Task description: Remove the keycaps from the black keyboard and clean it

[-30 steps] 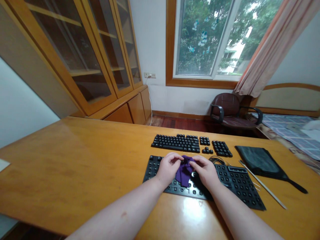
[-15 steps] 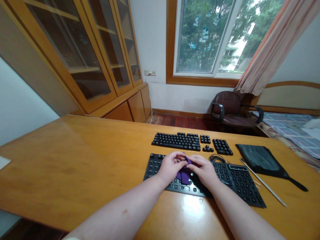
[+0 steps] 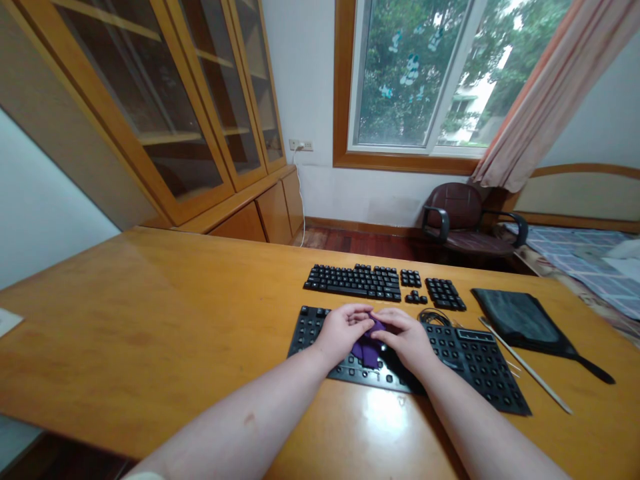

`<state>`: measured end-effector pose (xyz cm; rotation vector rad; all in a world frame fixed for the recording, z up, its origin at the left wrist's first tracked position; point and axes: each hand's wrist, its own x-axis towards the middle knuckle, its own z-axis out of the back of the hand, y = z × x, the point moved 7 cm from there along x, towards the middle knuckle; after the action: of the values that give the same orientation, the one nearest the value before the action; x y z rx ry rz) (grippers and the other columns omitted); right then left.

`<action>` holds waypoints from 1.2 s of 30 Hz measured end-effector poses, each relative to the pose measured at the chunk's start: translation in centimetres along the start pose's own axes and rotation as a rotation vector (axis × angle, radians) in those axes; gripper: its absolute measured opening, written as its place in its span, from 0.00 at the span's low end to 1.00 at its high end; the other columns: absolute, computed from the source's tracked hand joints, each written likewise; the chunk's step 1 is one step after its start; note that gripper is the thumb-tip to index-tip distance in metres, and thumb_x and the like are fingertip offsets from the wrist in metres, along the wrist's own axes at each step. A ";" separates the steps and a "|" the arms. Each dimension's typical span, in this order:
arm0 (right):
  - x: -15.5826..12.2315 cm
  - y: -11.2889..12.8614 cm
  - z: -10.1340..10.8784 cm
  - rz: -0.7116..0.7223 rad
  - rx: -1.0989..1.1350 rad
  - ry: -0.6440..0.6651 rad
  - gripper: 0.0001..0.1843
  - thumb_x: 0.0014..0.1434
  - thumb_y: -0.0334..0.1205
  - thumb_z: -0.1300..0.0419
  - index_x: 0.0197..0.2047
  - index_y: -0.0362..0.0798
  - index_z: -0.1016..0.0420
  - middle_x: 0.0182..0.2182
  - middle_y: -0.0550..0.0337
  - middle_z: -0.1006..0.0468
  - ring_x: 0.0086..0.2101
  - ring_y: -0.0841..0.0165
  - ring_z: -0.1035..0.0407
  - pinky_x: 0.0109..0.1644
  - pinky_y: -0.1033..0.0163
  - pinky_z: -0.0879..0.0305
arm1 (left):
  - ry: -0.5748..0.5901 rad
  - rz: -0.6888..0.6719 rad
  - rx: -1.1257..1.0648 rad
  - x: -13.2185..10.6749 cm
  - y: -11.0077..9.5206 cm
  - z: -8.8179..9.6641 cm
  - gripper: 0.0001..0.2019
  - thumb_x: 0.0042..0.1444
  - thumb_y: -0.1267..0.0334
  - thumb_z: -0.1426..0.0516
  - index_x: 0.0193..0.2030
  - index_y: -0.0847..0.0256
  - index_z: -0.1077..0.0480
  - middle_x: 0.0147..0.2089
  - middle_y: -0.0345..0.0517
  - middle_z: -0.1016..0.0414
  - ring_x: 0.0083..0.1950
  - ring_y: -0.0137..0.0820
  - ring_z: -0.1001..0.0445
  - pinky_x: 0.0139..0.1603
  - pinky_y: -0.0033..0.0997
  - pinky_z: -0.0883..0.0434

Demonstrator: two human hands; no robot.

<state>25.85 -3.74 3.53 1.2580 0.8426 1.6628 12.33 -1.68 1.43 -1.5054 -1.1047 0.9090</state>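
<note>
A small purple cloth (image 3: 369, 353) is pinched between my two hands, its loose end hanging over the keyboard base. My left hand (image 3: 345, 332) grips it from the left with thumb and fingers bent. From the other side my right hand (image 3: 404, 337) is closed on the same cloth, fingertips nearly meeting those of the left. Beneath both hands lies a black keyboard base (image 3: 483, 367) stripped of its keycaps, partly covered by my hands. Whether anything is wrapped inside the cloth cannot be made out.
Behind the base, removed keycaps (image 3: 350, 281) lie in keyboard order, with a number-pad group (image 3: 445, 294) at their right. A coiled black cable (image 3: 434, 317) sits at the base's rear edge. To the right are a pale thin stick (image 3: 530, 370) and a black pouch (image 3: 525, 323).
The fingers have shifted slightly around the cloth, and its upper part now shows more spread between them. Keyboard base and keycaps stay in place.
</note>
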 end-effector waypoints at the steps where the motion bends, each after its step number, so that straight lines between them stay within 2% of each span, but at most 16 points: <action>1: 0.0 0.0 0.0 -0.010 0.005 -0.006 0.15 0.45 0.46 0.31 0.39 0.55 0.19 0.34 0.56 0.22 0.37 0.62 0.27 0.44 0.55 0.29 | 0.006 0.003 -0.004 0.0 0.1 -0.1 0.17 0.45 0.67 0.37 0.44 0.66 0.28 0.31 0.43 0.25 0.35 0.28 0.26 0.41 0.31 0.28; 4: 0.0 -0.2 0.2 -0.043 0.008 -0.030 0.15 0.43 0.47 0.30 0.36 0.54 0.19 0.33 0.55 0.22 0.36 0.62 0.27 0.42 0.55 0.29 | 0.001 -0.016 -0.005 0.1 0.1 0.0 0.22 0.44 0.68 0.37 0.49 0.65 0.31 0.31 0.41 0.28 0.31 0.25 0.28 0.37 0.27 0.29; 8: 0.1 -0.2 0.2 -0.069 0.015 -0.037 0.16 0.41 0.49 0.30 0.35 0.53 0.18 0.30 0.56 0.22 0.33 0.63 0.27 0.39 0.57 0.28 | -0.035 -0.034 0.035 0.1 0.0 0.2 0.22 0.43 0.68 0.36 0.48 0.63 0.33 0.41 0.45 0.30 0.28 0.20 0.29 0.32 0.23 0.30; 19: 0.3 -0.2 0.1 -0.090 0.031 0.007 0.15 0.38 0.50 0.28 0.30 0.53 0.18 0.27 0.56 0.21 0.30 0.63 0.27 0.36 0.58 0.28 | -0.003 -0.027 0.011 -0.2 -0.7 -0.1 0.25 0.43 0.74 0.38 0.50 0.62 0.37 0.45 0.46 0.33 0.27 0.18 0.28 0.31 0.21 0.30; 28: 0.3 -0.3 0.6 -0.102 0.063 -0.022 0.08 0.44 0.46 0.31 0.27 0.51 0.18 0.27 0.56 0.21 0.31 0.64 0.27 0.37 0.60 0.30 | -0.023 -0.018 -0.021 0.1 -0.5 0.1 0.23 0.44 0.72 0.38 0.49 0.62 0.36 0.45 0.46 0.32 0.30 0.21 0.25 0.34 0.23 0.29; 33: 0.3 -0.1 0.2 -0.101 0.016 0.029 0.11 0.45 0.45 0.31 0.33 0.51 0.18 0.31 0.55 0.21 0.34 0.63 0.27 0.40 0.59 0.30 | -0.021 -0.010 -0.051 -0.1 -0.7 0.1 0.22 0.44 0.72 0.37 0.47 0.62 0.35 0.42 0.44 0.31 0.31 0.23 0.25 0.35 0.24 0.28; 36: 0.3 -0.2 0.1 -0.102 0.016 0.043 0.11 0.44 0.46 0.31 0.32 0.51 0.18 0.30 0.56 0.21 0.34 0.62 0.27 0.40 0.58 0.30 | -0.027 0.002 -0.047 -0.1 -0.7 0.1 0.22 0.42 0.72 0.37 0.46 0.62 0.35 0.41 0.43 0.31 0.31 0.24 0.25 0.35 0.25 0.28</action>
<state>25.99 -3.37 3.48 1.1740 0.9329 1.6098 12.10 -1.72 2.07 -1.5370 -1.1513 0.9126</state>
